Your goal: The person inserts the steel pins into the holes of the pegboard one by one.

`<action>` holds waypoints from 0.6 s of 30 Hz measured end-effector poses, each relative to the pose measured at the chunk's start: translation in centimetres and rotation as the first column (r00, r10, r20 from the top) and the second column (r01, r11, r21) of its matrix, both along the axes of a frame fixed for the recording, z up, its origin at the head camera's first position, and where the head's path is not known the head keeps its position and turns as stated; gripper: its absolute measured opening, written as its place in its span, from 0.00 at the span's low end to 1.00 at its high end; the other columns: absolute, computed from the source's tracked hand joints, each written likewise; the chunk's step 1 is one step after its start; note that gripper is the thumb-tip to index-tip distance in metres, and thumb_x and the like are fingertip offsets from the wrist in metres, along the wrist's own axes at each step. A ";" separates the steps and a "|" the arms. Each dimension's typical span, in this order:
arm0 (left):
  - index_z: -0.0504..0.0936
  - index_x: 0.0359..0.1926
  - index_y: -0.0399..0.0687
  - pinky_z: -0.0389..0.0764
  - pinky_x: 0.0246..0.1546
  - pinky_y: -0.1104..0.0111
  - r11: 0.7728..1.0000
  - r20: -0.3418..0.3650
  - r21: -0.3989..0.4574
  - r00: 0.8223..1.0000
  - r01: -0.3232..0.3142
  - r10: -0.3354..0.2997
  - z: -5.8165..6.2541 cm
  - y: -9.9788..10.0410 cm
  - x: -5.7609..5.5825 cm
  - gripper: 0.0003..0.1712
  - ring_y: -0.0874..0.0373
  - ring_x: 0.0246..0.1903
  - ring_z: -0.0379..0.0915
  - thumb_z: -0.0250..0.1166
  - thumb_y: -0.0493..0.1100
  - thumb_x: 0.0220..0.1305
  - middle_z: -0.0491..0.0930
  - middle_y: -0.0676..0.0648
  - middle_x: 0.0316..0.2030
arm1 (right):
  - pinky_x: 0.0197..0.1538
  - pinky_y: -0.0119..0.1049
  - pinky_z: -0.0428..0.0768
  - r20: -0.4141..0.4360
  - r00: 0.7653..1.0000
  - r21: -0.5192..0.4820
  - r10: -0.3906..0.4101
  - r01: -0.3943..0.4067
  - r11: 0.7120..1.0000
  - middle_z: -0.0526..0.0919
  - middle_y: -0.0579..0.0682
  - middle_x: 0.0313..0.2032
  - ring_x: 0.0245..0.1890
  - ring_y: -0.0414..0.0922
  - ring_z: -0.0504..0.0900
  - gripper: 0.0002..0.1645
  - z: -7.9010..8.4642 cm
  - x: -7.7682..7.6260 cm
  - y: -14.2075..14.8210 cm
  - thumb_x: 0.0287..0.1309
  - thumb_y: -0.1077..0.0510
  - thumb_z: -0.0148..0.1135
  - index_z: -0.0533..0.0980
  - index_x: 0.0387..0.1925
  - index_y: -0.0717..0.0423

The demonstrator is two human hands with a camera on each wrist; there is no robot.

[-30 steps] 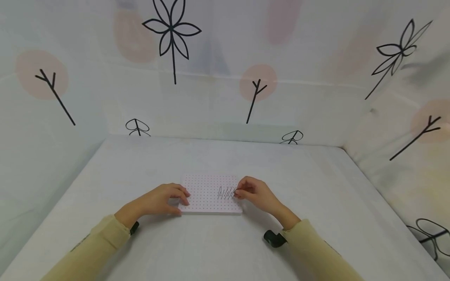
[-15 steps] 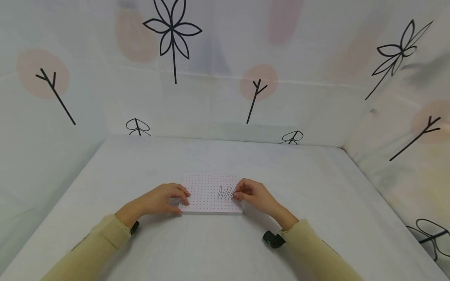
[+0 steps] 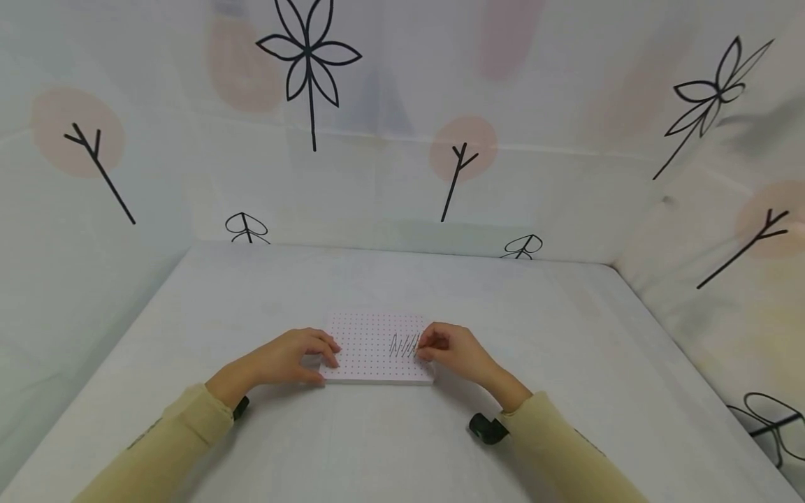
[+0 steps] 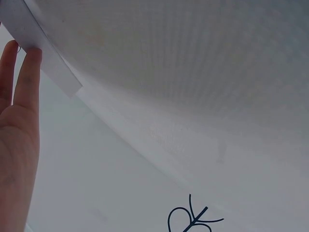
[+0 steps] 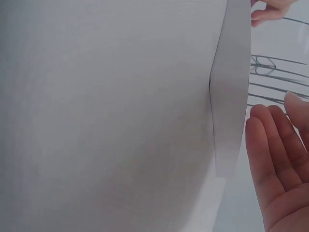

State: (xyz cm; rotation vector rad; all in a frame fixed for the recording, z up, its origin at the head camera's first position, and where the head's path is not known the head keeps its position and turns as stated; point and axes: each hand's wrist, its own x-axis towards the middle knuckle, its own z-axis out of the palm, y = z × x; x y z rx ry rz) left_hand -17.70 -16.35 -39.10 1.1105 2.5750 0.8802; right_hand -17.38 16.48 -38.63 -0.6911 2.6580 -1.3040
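Observation:
A white board (image 3: 361, 360) with rows of small dots lies flat on the table. Several thin dark pins (image 3: 402, 345) stand tilted in its right part. My left hand (image 3: 289, 358) rests on the board's left edge, fingers on top and thumb at the front left corner; in the left wrist view its straight fingers (image 4: 30, 72) touch the board's side. At the right edge my right hand (image 3: 459, 353) pinches a thin dark pin between thumb and fingers, beside the row. The fingertips mostly hide that pin, also in the right wrist view.
A white cloth covers the table (image 3: 377, 447), and a patterned curtain (image 3: 377, 181) hangs behind it and at both sides. Dark wrist camera mounts (image 3: 487, 428) sit under the sleeves.
My right hand has shifted slightly left and down at the board's right edge, its fingertips still beside the pins. The left hand and the board have not moved.

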 end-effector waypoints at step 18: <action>0.84 0.36 0.55 0.68 0.55 0.53 1.000 -0.024 -0.003 1.000 0.010 -0.010 0.2 -0.1 0.2 0.12 0.51 0.54 0.69 0.74 0.41 0.48 0.77 0.52 0.49 | 0.44 0.36 0.78 -0.022 0.997 0.016 -0.075 0.076 0.997 0.81 0.45 0.34 0.37 0.42 0.80 0.08 0.2 0.5 2.2 0.52 0.65 0.65 0.78 0.36 0.57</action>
